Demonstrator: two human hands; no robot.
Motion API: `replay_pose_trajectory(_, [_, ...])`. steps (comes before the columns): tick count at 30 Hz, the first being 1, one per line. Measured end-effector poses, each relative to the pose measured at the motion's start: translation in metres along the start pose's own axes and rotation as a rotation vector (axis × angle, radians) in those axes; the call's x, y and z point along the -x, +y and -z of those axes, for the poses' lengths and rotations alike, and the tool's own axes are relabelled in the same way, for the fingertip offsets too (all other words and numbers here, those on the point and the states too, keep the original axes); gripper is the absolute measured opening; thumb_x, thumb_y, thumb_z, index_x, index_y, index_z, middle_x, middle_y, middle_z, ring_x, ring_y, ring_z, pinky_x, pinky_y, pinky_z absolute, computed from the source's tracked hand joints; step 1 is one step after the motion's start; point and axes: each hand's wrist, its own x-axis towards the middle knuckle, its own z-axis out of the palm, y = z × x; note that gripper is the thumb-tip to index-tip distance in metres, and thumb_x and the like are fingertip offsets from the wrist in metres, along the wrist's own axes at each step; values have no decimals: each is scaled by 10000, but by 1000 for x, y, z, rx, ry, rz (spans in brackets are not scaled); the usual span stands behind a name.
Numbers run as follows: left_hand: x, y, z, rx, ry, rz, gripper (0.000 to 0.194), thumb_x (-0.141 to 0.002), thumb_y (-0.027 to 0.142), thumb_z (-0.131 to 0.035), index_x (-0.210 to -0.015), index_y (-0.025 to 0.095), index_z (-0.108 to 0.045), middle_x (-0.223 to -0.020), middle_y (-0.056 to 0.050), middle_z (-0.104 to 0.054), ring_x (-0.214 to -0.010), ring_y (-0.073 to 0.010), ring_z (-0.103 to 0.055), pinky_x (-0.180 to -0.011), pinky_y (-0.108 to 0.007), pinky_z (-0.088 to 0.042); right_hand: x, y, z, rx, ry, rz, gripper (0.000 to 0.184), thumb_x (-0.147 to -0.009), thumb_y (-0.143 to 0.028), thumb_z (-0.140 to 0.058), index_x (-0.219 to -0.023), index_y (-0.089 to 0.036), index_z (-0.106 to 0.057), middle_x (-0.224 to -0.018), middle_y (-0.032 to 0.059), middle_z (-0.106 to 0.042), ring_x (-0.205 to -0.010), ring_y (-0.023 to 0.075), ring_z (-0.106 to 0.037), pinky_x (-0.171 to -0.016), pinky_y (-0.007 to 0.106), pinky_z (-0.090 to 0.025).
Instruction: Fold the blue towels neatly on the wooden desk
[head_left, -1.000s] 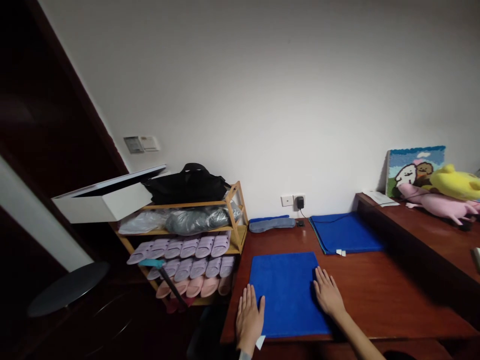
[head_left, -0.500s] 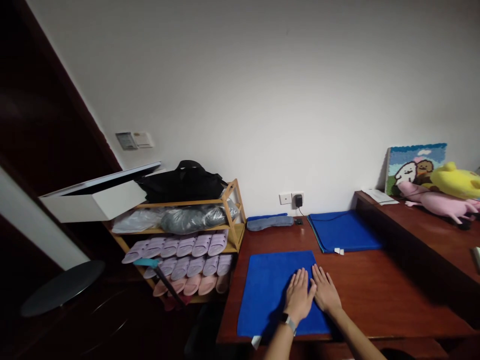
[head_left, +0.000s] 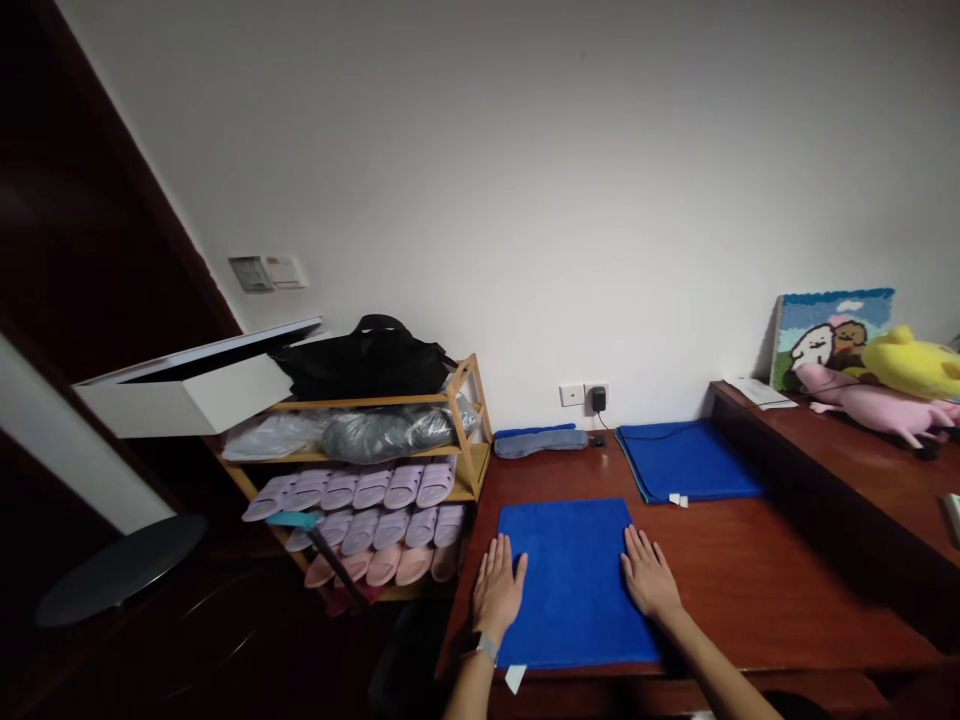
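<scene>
A blue towel [head_left: 574, 590] lies flat and squared on the near part of the reddish-brown table [head_left: 772, 590], its white tag [head_left: 515, 680] hanging at the near edge, toward the left corner. The left hand [head_left: 498, 588] lies palm down along the towel's left edge, fingers stretched out and pointing away from the body, gripping nothing; a wristband [head_left: 485, 645] circles that wrist. The right hand [head_left: 649, 574] lies palm down along the right edge, also flat and loose, with nothing in its grasp. The two hands are well apart, with the middle of the towel between them. Beyond the right hand, near the wall [head_left: 525, 200], sits a neat pile of folded blue cloths [head_left: 690, 463] with white tags at its front edge. To the left of that pile, a grey-blue folded cloth [head_left: 541, 443] lies close to the wall, and a black plug [head_left: 598, 398] sits in the socket above the table. On the raised surface at the right, a pink plush toy [head_left: 877, 400] and a yellow one lie before a picture of two dogs [head_left: 836, 335]. Left of the table, a wooden rack [head_left: 469, 420] holds rows of lilac and pink slippers [head_left: 375, 490], with a black bag [head_left: 367, 362] on top.
</scene>
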Motion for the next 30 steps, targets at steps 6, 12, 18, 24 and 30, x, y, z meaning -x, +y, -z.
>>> replay_pose_trajectory(6, [4,-3,-6,0,25,10,714,-1079,553,-258,-1634,118,-373,-1689,-150,-387,-1582,-293,-339,-1293,-485,-314,-24,-3,8,31,-5,-20,691,-1048,-401,-149,-1668,-130,-286,-1739,67,-278,-1616,238,-247,-1312,468,-188])
replay_pose_trajectory(12, [5,-10,-3,1,18,0,695,-1080,538,-281,-1622,121,-402,-1684,-146,-389,-1572,-295,-363,-1283,-490,-334,-47,-7,16,21,-42,7,701,-1048,-389,-141,-1667,-78,-248,-1752,71,-235,-1628,229,-197,-1322,426,-151])
replay_pose_trajectory(18, [-6,39,6,23,13,-110,679,-1092,509,-247,-1655,138,-322,-1706,-127,-347,-1590,-299,-318,-1304,-517,-303,-49,-1,3,1,-9,33,708,-1051,-425,-148,-1670,-96,-247,-1748,75,-238,-1630,213,-187,-1323,435,-145])
replay_pose_trajectory(24, [-26,167,-7,218,-150,-442,680,-1098,496,-133,-1683,161,-216,-1741,-88,-277,-1621,-248,-227,-1329,-486,-252,-51,3,3,44,-12,65,678,-1045,-362,-187,-1664,-103,-279,-1742,76,-243,-1630,227,-185,-1318,443,-158])
replay_pose_trajectory(30, [-36,139,-20,179,-187,-323,740,-1086,560,-96,-1664,148,-308,-1732,-94,-308,-1619,-233,-239,-1340,-460,-217,-54,4,1,33,-8,51,685,-1050,-369,-164,-1667,-86,-257,-1742,75,-243,-1628,228,-196,-1320,446,-171])
